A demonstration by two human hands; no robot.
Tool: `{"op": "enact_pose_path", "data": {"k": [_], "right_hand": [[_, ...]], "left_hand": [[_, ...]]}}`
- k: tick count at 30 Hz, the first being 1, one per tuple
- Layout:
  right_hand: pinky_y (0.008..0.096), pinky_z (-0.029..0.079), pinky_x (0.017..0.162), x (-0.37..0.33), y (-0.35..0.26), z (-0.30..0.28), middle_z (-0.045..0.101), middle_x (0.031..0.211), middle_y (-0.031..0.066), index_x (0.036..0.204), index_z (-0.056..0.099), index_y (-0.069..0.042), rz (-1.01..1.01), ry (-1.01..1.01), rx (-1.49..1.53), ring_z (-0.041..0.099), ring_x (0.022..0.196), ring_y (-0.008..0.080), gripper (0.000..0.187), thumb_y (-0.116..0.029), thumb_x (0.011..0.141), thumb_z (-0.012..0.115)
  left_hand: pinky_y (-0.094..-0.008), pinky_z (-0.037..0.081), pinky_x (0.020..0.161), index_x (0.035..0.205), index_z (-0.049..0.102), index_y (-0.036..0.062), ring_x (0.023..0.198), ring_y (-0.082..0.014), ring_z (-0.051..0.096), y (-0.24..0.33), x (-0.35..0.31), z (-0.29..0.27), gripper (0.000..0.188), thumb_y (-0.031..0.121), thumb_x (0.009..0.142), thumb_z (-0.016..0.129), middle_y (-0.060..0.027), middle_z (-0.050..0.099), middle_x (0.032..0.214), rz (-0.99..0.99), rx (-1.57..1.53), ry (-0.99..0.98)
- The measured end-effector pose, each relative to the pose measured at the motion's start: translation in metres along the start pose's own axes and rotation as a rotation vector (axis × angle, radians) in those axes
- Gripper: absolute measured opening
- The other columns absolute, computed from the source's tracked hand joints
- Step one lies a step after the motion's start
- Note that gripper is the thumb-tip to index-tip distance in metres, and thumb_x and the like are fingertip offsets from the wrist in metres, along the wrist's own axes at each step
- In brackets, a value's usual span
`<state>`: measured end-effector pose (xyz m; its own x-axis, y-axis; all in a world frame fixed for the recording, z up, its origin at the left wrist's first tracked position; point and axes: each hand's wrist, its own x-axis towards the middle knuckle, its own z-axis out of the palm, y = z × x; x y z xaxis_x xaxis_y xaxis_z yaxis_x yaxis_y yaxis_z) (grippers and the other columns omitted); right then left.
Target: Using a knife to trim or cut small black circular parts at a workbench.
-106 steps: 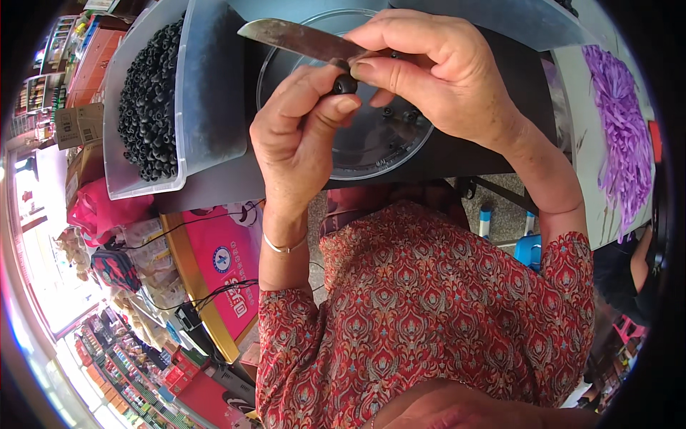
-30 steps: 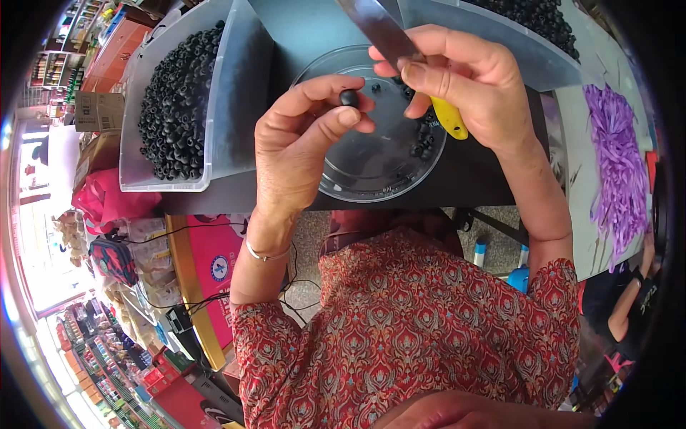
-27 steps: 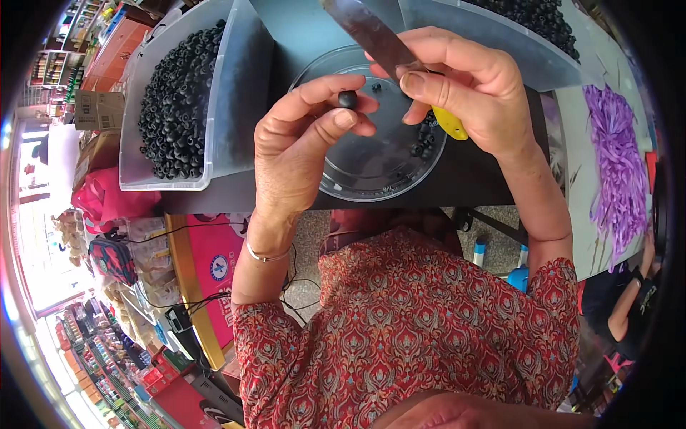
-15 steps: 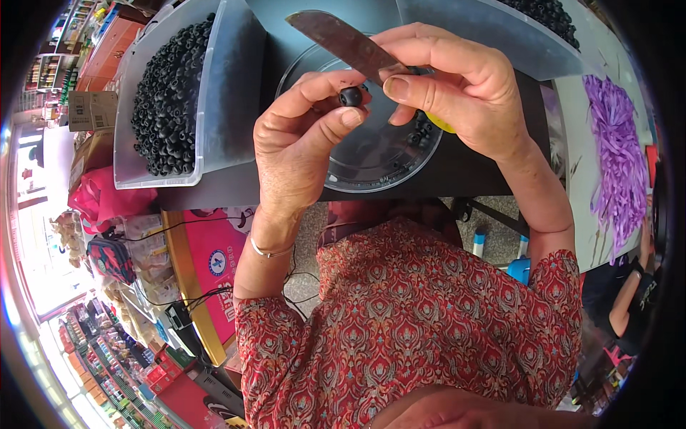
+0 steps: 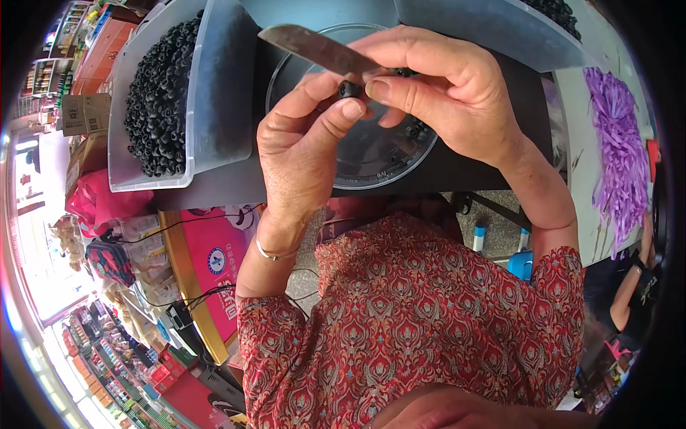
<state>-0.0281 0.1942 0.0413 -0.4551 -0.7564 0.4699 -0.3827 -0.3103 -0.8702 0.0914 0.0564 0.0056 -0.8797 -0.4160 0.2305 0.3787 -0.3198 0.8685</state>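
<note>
The person's left hand [image 5: 304,136] has its thumb and forefinger pinched on a small round black piece [image 5: 349,89], which sits in front of the person, above a clear round tray [image 5: 379,173]. The right hand [image 5: 457,100] is closed on a knife [image 5: 314,47], its thumb near the black piece. The blade points up and to the left, passing just over the left fingertips; whether its edge touches the piece cannot be told. The knife's handle is hidden behind the right hand. More black pieces [image 5: 416,130] lie in the tray, partly covered by the hands.

The tray rests on a dark table [image 5: 493,168]. To its left stands a clear plastic bin [image 5: 223,107] with a heap of black rings [image 5: 161,107] inside. A second bin [image 5: 493,36] stands beyond the right hand, with dark pieces [image 5: 556,16] at its far end.

Farther right, purple strips [image 5: 616,157] lie on a pale table [image 5: 577,136], and another person's arm [image 5: 626,294] shows below it. A red bag [image 5: 107,199] and a cardboard box [image 5: 84,114] are at the far left.
</note>
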Motion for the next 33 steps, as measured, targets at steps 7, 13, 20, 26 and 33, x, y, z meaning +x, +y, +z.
{"op": "enact_pose_path", "data": {"k": [7,13,20,26,33], "right_hand": [[0.0223,0.056,0.063,0.001,0.012,-0.01,0.064,0.1,0.0071,0.109,0.064,0.003,0.155,-0.001,0.145,0.065,0.083,0.012,0.022,0.001,0.088,0.061],[0.0229,0.057,0.064,-0.001,0.008,-0.001,0.061,0.109,0.0091,0.11,0.064,0.003,0.024,-0.044,0.093,0.064,0.087,0.013,0.022,0.002,0.088,0.06],[0.0216,0.056,0.064,-0.001,0.009,0.001,0.061,0.102,0.008,0.109,0.063,0.004,0.107,0.011,0.054,0.064,0.081,0.0126,0.021,0.002,0.089,0.059],[0.0218,0.056,0.064,0.002,0.008,-0.005,0.062,0.104,0.0085,0.109,0.063,0.003,0.221,-0.041,0.217,0.064,0.082,0.0124,0.02,0.001,0.089,0.06],[0.0224,0.058,0.065,-0.002,0.01,0.004,0.061,0.109,0.0097,0.108,0.065,0.003,0.002,-0.047,0.01,0.064,0.081,0.0123,0.02,0.002,0.088,0.06]], "left_hand": [[-0.0274,0.052,0.082,0.113,0.064,-0.0001,0.09,-0.015,0.062,0.0,0.003,0.006,0.031,-0.01,0.084,0.061,-0.0086,0.063,0.104,-0.028,0.081,-0.017],[-0.0269,0.052,0.081,0.114,0.063,-0.0005,0.09,-0.0153,0.062,0.002,0.003,0.004,0.031,-0.01,0.084,0.061,-0.0096,0.063,0.107,-0.028,0.115,-0.011],[-0.0283,0.052,0.08,0.114,0.063,-0.0003,0.087,-0.0161,0.061,-0.003,-0.001,-0.002,0.029,-0.007,0.086,0.06,-0.0103,0.063,0.107,0.031,0.089,-0.064],[-0.0274,0.052,0.08,0.111,0.064,-0.0012,0.087,-0.0154,0.062,-0.005,0.003,-0.001,0.026,-0.006,0.087,0.06,-0.0087,0.064,0.103,0.002,0.053,-0.042],[-0.0258,0.051,0.079,0.106,0.065,-0.0019,0.085,-0.0124,0.06,-0.001,0.0,0.002,0.019,-0.003,0.087,0.061,-0.0051,0.064,0.098,0.009,0.153,-0.041]]}}
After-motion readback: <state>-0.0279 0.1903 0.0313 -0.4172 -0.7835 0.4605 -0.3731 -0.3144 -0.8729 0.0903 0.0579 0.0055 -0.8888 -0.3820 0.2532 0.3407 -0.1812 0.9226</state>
